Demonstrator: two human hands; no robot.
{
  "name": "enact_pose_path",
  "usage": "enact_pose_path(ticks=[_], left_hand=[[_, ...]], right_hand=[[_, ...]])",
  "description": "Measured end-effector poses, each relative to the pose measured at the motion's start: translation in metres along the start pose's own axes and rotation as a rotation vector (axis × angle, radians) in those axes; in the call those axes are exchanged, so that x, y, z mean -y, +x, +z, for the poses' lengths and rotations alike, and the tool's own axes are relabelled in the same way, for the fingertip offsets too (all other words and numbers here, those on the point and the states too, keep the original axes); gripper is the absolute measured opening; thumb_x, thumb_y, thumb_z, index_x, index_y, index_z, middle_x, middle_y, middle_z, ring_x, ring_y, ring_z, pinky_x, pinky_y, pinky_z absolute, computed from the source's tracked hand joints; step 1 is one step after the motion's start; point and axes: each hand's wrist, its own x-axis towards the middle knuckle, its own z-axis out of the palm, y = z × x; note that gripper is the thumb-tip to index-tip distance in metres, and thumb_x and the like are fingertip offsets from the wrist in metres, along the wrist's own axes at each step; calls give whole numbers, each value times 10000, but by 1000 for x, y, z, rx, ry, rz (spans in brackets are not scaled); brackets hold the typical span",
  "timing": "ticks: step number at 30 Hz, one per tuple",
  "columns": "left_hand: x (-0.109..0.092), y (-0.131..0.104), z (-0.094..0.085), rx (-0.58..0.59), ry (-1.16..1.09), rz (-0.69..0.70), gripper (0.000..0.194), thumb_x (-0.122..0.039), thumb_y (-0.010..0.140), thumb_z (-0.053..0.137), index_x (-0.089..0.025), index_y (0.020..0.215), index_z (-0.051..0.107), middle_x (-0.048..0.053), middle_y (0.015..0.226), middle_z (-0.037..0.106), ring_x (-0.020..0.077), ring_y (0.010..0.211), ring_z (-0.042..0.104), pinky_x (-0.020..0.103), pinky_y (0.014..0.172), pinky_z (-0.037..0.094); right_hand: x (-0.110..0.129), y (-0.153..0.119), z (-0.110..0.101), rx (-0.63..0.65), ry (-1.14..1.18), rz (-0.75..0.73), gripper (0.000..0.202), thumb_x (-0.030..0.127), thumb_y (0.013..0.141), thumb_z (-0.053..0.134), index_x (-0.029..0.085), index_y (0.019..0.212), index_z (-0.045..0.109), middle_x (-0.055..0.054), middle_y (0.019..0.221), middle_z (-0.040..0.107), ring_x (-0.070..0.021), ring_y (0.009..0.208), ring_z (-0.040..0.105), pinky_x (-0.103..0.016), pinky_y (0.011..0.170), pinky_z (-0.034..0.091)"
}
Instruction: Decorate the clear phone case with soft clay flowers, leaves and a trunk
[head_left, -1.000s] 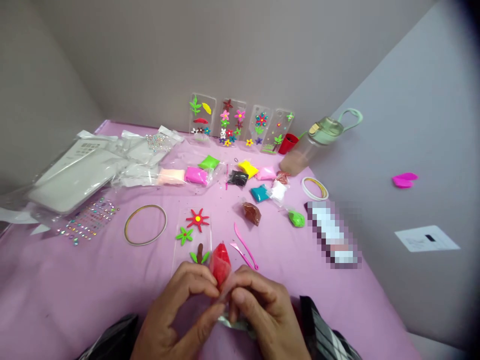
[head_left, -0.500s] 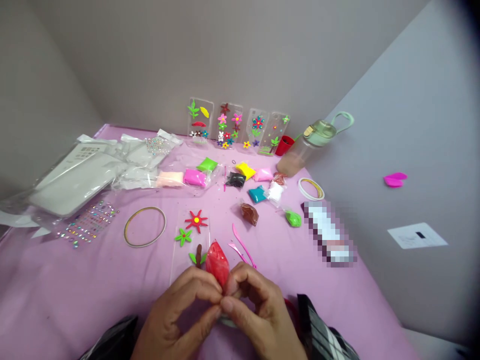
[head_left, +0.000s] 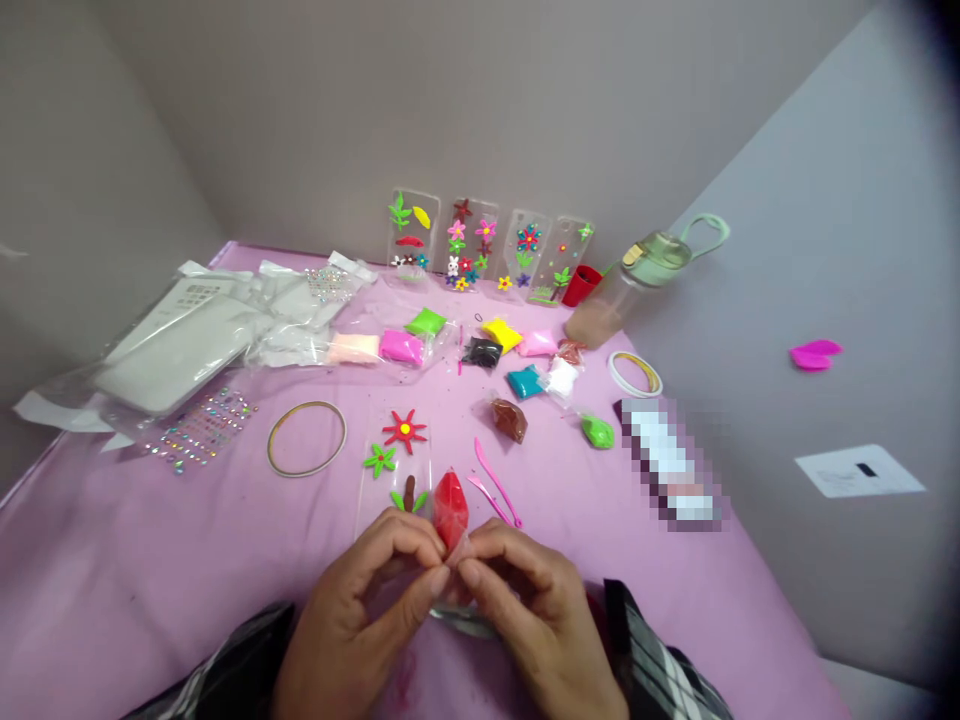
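Both hands pinch the clear wrapper of a red clay packet [head_left: 451,508] at its near end. My left hand [head_left: 375,610] is closed on the left side of the wrapper's edge, and my right hand [head_left: 536,610] is closed on its right side. Just behind lies a clear phone case [head_left: 375,490] bearing a red clay flower [head_left: 405,430], a green clay flower [head_left: 379,460] and a brown stem with green leaves [head_left: 409,494]. Pink modelling tools [head_left: 495,480] rest right of the packet. Some round, clear item [head_left: 469,622] under the hands is mostly hidden.
Several clay packets, among them a brown one [head_left: 510,420] and a green one [head_left: 598,431], lie mid-table. Decorated phone cases [head_left: 472,245] lean on the back wall beside a red cup [head_left: 582,286] and a bottle [head_left: 630,285]. Bagged cases [head_left: 180,350] and tape rolls [head_left: 307,438] lie around.
My fingertips have drawn slightly apart, and more of the wrapper's end shows between them. The whole view has shifted a little, so the table appears further right.
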Motion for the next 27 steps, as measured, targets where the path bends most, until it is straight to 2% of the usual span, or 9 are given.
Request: enact_pose_path(ticks=[4,10,16,20,22,24,27], left_hand=[[-2,1,0,11,-100,-132,176,-296,914,588,-221,757,606,-29,730,632,138,724,624,208,704,512],[-1,-3,1,19,-144,-139,93,-289,908,614,-238,832,628,-41,792,653,130,783,642,198,742,509],[-2,-4,0,-7,-13,-61,117,-228,899,609,-227,795,662,-30,772,651,130,758,635,202,726,490],[-2,-4,1,-47,124,44,101,-208,908,595,-240,874,684,-18,846,685,142,817,656,219,758,499],[0,-5,1,-62,187,115,77,-198,867,659,-252,911,692,-22,883,695,143,845,659,214,777,497],[2,-6,1,-74,216,162,132,-181,820,717,-262,921,692,-33,889,694,136,849,656,202,781,491],[1,-5,0,-76,152,121,111,-163,853,667,-266,891,682,-48,865,678,119,835,645,187,781,482]], right_hand=[[1,2,0,35,128,117,230,371,899,666,165,797,683,-5,695,645,-117,663,596,-229,671,486],[3,5,-1,36,175,165,265,409,867,699,161,775,699,-1,667,655,-109,635,601,-220,652,497],[1,2,-1,-21,98,139,200,367,856,720,173,823,751,-17,701,702,-120,657,642,-218,655,518],[1,1,0,-23,112,136,171,355,857,720,192,825,758,-14,706,713,-130,673,662,-219,661,532],[3,1,0,-16,83,116,172,347,887,685,199,843,762,-23,749,723,-142,704,670,-229,676,537],[5,0,-1,13,0,63,192,322,930,627,202,876,768,-37,809,728,-154,746,673,-249,711,539],[6,-1,-5,15,-173,-138,179,237,955,585,219,925,760,-35,834,715,-151,758,659,-256,714,529]])
